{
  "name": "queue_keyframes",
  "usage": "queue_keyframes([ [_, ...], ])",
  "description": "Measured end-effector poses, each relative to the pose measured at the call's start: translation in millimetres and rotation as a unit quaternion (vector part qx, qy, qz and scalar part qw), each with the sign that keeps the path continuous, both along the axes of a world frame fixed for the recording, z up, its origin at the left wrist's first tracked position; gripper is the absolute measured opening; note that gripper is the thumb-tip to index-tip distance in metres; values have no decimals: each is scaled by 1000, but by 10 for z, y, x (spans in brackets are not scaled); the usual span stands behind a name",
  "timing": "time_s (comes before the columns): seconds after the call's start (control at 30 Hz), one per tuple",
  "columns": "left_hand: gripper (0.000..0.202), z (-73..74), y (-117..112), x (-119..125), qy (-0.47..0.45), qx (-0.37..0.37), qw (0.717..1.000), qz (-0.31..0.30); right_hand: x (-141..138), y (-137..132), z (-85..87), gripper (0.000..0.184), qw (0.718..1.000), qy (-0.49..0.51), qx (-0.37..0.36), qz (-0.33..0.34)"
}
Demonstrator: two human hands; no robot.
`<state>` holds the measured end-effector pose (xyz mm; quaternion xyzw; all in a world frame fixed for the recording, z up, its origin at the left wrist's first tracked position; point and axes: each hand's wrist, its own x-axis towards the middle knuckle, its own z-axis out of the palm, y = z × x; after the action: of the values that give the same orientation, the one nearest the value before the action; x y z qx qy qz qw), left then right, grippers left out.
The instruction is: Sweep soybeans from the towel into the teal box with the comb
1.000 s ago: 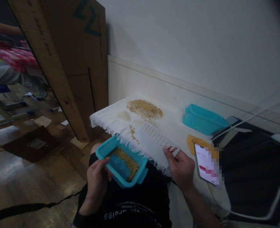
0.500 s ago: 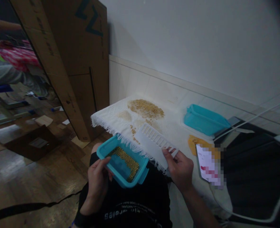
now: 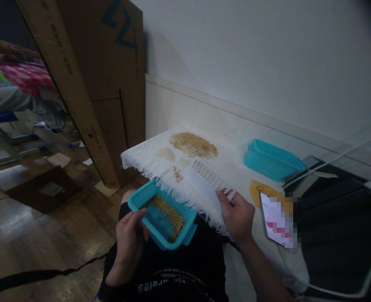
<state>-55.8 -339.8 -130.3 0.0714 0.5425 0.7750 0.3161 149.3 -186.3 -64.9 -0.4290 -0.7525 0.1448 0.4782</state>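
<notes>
My left hand (image 3: 129,234) grips the near rim of a teal plastic tub (image 3: 161,213) held just below the table's fringed edge; a band of yellow beans lies inside it. A white slotted scraper (image 3: 206,182) lies flat on the white cloth (image 3: 147,155), and my right hand (image 3: 237,215) is closed on its near end. A few loose beans (image 3: 176,173) sit just left of the scraper's far end. Farther back on the cloth is a large pile of beans (image 3: 193,144), with a small pale heap (image 3: 165,153) to its left.
A second teal container (image 3: 272,160) stands at the back right of the table. A phone (image 3: 278,221) lies by an orange patch (image 3: 257,188) right of my hand. Tall cardboard boxes (image 3: 91,79) lean at the left. Another person (image 3: 6,79) is at far left.
The scraper has slid a little farther away and left along the cloth with my right hand, nearer the loose beans. The tub and my left hand have stayed put.
</notes>
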Motion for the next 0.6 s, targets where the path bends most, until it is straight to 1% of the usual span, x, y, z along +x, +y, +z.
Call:
queue_keyframes([
  [0.17,34,24,0,-17,4,-13,1000,6,-14,-11,-7,38,1000,-10,6,9],
  [0.33,36,5,-9,-39,6,-3,1000,10,-50,-67,34,35,999,1,10,34],
  [0.6,36,-8,-33,-66,4,-1,1000,17,-48,-112,45,34,999,-1,26,32],
])
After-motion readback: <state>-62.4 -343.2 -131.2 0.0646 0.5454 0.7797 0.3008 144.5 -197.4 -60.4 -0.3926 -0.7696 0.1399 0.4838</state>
